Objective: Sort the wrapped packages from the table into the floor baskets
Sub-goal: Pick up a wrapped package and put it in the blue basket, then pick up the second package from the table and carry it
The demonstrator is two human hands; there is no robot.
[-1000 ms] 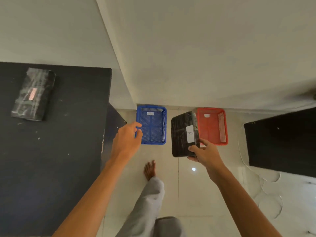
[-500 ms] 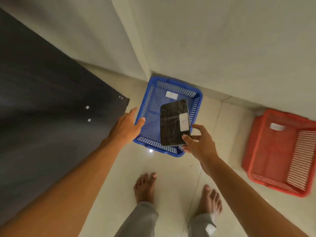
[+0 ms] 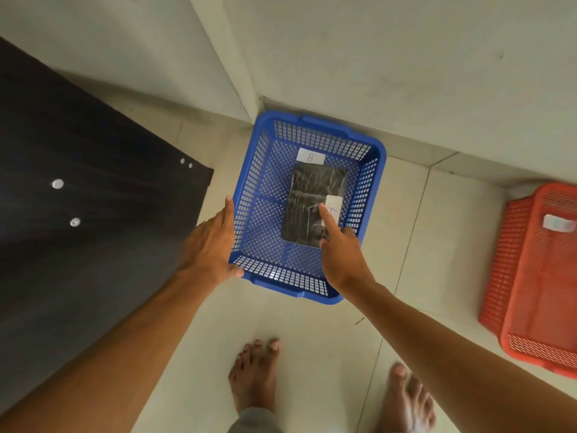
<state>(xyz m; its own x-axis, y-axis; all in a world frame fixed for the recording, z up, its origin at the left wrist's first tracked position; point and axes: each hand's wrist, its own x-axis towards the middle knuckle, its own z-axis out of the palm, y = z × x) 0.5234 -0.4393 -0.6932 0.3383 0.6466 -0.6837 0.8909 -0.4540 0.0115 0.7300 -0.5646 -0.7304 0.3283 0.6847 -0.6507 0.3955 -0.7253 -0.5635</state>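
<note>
- Right, head view, the only one: wrapped package (image 3: 313, 207) lies flat on the floor of the blue basket (image 3: 265, 195), toward its right side, white tag on the package's near right corner. A paper marked "A" is stuck to the basket's far wall.
- My right hand (image 3: 342, 254) is over the basket's near right rim, index stretched out with its tip on or just above the package by the tag; can't tell which. The other right fingers are curled and grip nothing.
- My left hand (image 3: 209, 248) is flat and spread, fingers loose against the outer left wall of the blue basket, thumb near the front corner. Holding nothing, just steadying.
- Red basket (image 3: 512, 260) sits well apart to the right, appears empty as far as it shows. Dark surface (image 3: 78, 214) edge at left; no packages on the part in frame.
- Risk: the tag's letter is half hidden by my finger, so I can't confirm it matches "A". Wrong basket is possible.
- Risk: slick wrap may catch on my fingertip as I lift away, dragging the package or peeling the tag.
- Risk: my left palm could shove the light basket across the smooth tile.
- Risk: bare feet (image 3: 254, 375) are close to the basket as I stand up.
</note>
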